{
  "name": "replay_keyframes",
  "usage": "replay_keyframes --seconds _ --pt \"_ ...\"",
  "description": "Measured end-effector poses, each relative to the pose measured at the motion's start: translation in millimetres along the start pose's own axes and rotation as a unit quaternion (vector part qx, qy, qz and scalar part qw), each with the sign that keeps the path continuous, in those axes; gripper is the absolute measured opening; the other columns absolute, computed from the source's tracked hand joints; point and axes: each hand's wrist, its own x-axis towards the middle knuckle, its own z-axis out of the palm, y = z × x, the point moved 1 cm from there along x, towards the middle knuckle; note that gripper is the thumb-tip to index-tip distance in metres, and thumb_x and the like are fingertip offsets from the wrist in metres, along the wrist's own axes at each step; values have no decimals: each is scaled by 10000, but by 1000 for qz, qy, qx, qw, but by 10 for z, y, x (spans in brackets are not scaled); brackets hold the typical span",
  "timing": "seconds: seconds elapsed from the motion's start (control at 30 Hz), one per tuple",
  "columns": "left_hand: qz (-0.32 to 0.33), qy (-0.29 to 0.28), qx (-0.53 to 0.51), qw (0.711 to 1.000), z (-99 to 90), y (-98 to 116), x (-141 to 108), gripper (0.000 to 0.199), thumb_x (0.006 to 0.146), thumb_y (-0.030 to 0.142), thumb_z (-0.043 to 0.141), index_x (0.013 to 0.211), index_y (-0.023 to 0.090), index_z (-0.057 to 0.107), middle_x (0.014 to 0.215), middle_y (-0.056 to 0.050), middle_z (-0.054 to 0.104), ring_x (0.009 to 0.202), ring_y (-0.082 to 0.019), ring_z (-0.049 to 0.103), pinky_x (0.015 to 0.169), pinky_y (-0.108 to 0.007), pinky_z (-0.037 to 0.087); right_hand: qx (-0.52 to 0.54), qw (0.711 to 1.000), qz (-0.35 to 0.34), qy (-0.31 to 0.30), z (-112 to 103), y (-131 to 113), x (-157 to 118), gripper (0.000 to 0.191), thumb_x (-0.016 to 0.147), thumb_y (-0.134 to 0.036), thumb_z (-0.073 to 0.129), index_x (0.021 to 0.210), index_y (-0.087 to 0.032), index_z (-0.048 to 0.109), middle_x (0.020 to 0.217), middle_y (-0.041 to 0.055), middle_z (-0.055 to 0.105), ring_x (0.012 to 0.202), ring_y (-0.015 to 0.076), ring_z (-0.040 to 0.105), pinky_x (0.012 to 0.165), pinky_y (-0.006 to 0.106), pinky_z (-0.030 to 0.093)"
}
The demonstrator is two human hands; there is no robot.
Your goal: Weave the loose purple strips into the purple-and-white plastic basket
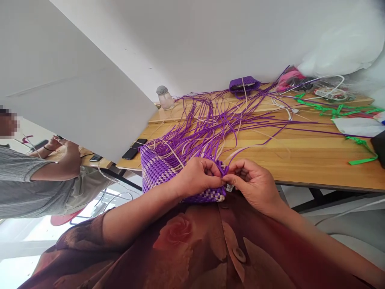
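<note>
A purple and cream woven basket (157,169) rests against my front at the table edge. Many loose weaving strips (207,128), purple and cream, fan out from its upper rim across the table. My left hand (200,174) lies over the basket's right end, with thumb and forefinger pinched on a purple strip at the corner. Close beside it, my right hand (254,180) pinches at the same corner, fingers curled, its fingertips almost touching the left ones. A purple strip rises between the two hands. The exact spot under the fingertips is partly hidden.
On the wooden table (315,160) are a black phone (134,149), a lidded glass jar (165,98), a small purple woven piece (244,85), a white cable (290,114) and green strips (337,108). A white plastic bag (345,40) stands back right. Another person (39,176) sits at left.
</note>
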Motion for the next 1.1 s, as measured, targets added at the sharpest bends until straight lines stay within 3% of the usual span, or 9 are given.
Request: replay_keyframes --seconds 0.13,0.3,0.43,0.57,0.63,0.77,0.87,0.97,1.1 --pt "-13 -19 -32 999 9 -28 16 229 658 314 778 706 147 629 582 44 539 514 -65 388 502 -222 260 -73 995 -56 -33 -55 4 74 330 851 -392 747 1102 -200 651 756 -11 650 671 139 591 648 271 470" --pt "-23 -23 -40 999 10 -40 18 279 638 349 811 707 146 634 588 43 544 515 -66 401 506 -223 261 -258 950 -136 -113 -190 -227 224 194 889 -375 694 863 -184 710 703 5 612 662 135 531 637 277 385" --pt "-20 -23 -41 999 14 -30 13 270 642 340 819 702 142 646 615 27 584 555 -80 457 551 -228 328 -332 918 -84 -201 -199 -421 328 197 882 -354 667 769 -196 701 626 -10 597 569 123 488 547 287 309" --pt "-17 -16 -48 999 14 -34 21 256 627 306 829 693 137 649 629 24 599 584 -87 485 581 -227 362 -309 931 -41 -188 -144 -497 326 143 866 -263 637 741 -206 679 598 -29 572 545 117 472 521 286 291" --pt "-6 -25 -53 998 11 -34 25 240 641 296 819 713 133 660 652 25 603 591 -82 479 577 -222 355 -311 932 -89 -163 -138 -539 276 97 855 -220 649 765 -209 683 664 -16 611 618 132 517 569 289 326" --pt "5 -33 -34 999 2 -19 18 217 680 301 796 732 125 680 629 33 573 567 -73 442 549 -220 327 -359 900 -201 -147 -167 -666 211 131 886 -200 636 773 -203 704 795 37 655 751 174 572 675 312 376" --pt "18 -33 -20 999 6 -21 16 191 702 298 777 733 125 703 620 27 587 576 -83 479 572 -224 369 -341 889 -247 -181 -141 -708 310 150 904 -163 607 811 -195 719 843 43 680 778 172 594 694 300 395" --pt "39 -37 -42 998 24 -45 24 151 708 251 766 785 125 730 709 3 663 675 -117 576 674 -248 455 -291 894 -246 -237 -66 -639 495 144 874 -131 646 768 -187 726 737 -1 677 690 131 586 653 267 381" --pt "47 -26 -79 995 45 -59 32 161 681 188 781 824 130 738 813 -13 722 790 -147 639 794 -283 507 -280 895 -246 -244 11 -506 606 147 860 -125 656 756 -186 740 725 -8 657 689 119 569 656 251 360"
